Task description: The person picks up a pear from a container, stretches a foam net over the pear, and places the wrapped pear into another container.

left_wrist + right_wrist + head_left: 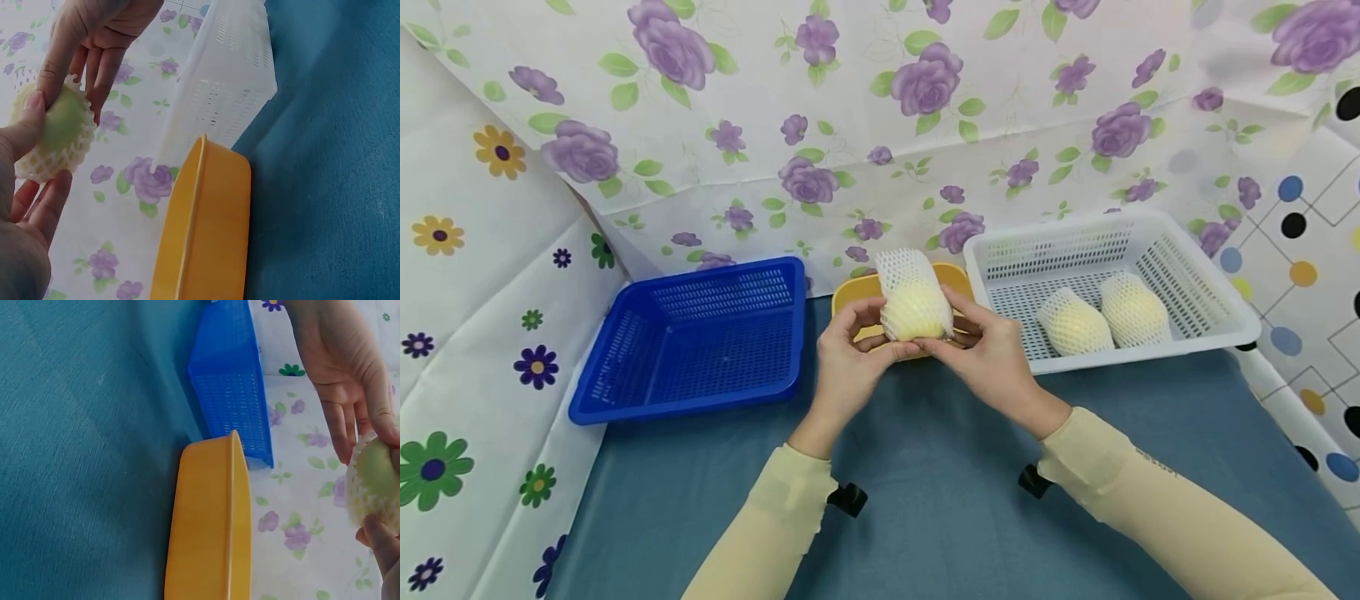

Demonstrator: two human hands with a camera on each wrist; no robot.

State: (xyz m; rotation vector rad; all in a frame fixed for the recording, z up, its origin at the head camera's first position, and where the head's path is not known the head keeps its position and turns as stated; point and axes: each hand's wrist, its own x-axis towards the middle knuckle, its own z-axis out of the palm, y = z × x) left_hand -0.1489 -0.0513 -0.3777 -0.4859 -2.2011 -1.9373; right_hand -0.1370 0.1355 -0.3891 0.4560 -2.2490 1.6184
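A pale yellow-green fruit in a white foam net sleeve is held up between both hands, over the near side of the yellow basin. My left hand grips it from the left, and my right hand from the right. Both thumbs press on the fruit's near end, where bare green skin shows at the net's opening in the left wrist view. Loose netting stands up past its far end. In the right wrist view the fruit sits at the right edge, partly cut off.
On the left stands a blue plastic basket with slotted walls. At the right, a white basket contains two netted fruits. Blue-grey cloth covers the table, and a flowered sheet hangs behind.
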